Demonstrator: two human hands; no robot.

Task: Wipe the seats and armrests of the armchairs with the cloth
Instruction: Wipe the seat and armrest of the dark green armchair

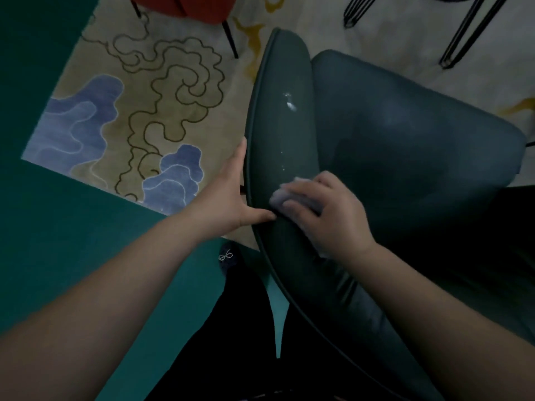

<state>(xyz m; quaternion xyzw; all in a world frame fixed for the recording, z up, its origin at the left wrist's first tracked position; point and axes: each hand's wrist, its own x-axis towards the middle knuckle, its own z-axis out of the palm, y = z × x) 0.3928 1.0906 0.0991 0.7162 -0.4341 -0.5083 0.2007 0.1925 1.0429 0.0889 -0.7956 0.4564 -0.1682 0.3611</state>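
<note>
Dim light covered a room with a teal floor (58, 241) and a beige rug (162, 91) patterned with brown squiggles and blue cloud shapes on the left. At the far edge stood a red chair (185, 7) on thin dark legs, and black wire legs (463, 30) of other furniture showed at the far right.

Both bare forearms reached in from the near edge toward a dark green armchair (405, 146) filling the right half of the view. The left hand (231, 195) lay against the outer left edge of the armrest (280, 117), fingers straight and pointing far, thumb spread across toward the right and touching the armrest's rim; it gripped nothing. The right hand (327, 209) pressed down on top of the armrest, just beside the left thumb, its fingers bent over a pale cloth (278, 198) and holding it flat against the upholstery. The hand was blurred, and only the cloth's left edge and a small part near the wrist showed from under it.

The armrest was a long, rounded, piped pad running from near to far. White specks and a small bright smear (289, 104) marked its surface farther along from the cloth. The seat cushion (419, 134) to its right looked smooth with a faint sheen.
</note>
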